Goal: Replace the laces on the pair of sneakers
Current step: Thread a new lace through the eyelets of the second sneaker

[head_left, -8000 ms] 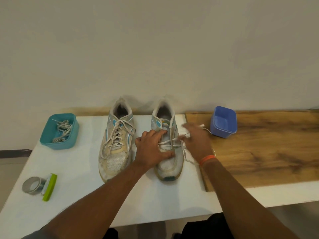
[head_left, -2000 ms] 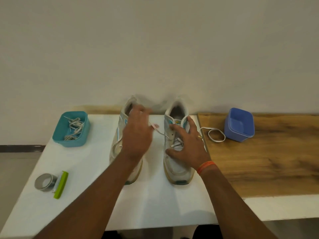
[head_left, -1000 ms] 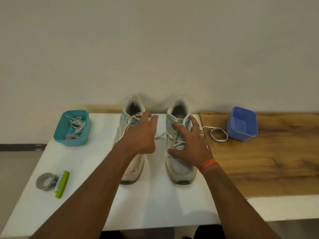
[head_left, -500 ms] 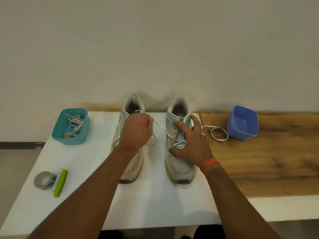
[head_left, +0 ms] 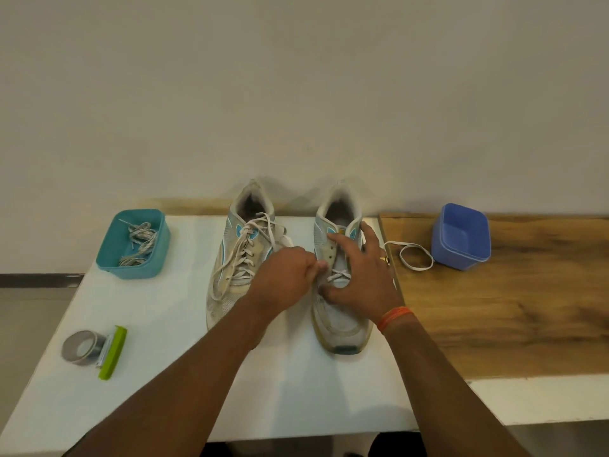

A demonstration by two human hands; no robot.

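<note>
Two worn grey-and-white mesh sneakers with turquoise side accents stand side by side, toes toward the person, on a white tabletop (head_left: pixel 171 384). The left sneaker (head_left: pixel 235 275) is fully laced with a loose off-white lace. The right sneaker (head_left: pixel 339 311) is only partly laced: a white flat lace (head_left: pixel 339 277) crosses near the lower eyelets, the upper eyelets are bare, and one tail loops onto the wooden board (head_left: pixel 510 308) beside a blue plastic tub (head_left: pixel 461 237).

The left hand (head_left: pixel 283 282) is curled at the inner eyelet row, fingertips pinched together, apparently on the lace end, though the lace inside the pinch is hidden. The right hand (head_left: pixel 359 275) is spread over the tongue with fingers extended, thumb at the toe side, pressing the shoe down without curling round it.

A turquoise plastic tub (head_left: pixel 133 245) holds a bundle of dirty grey laces. A roll of grey tape (head_left: pixel 82 346) with a green dispenser lies near the table's left edge.

Hazards, as judged:
- A hard pull may draw the free tail back through, leaving uneven ends.
- Skipping an eyelet would misalign the crossings.
- If the right hand lifts, the shoe may slide.
</note>
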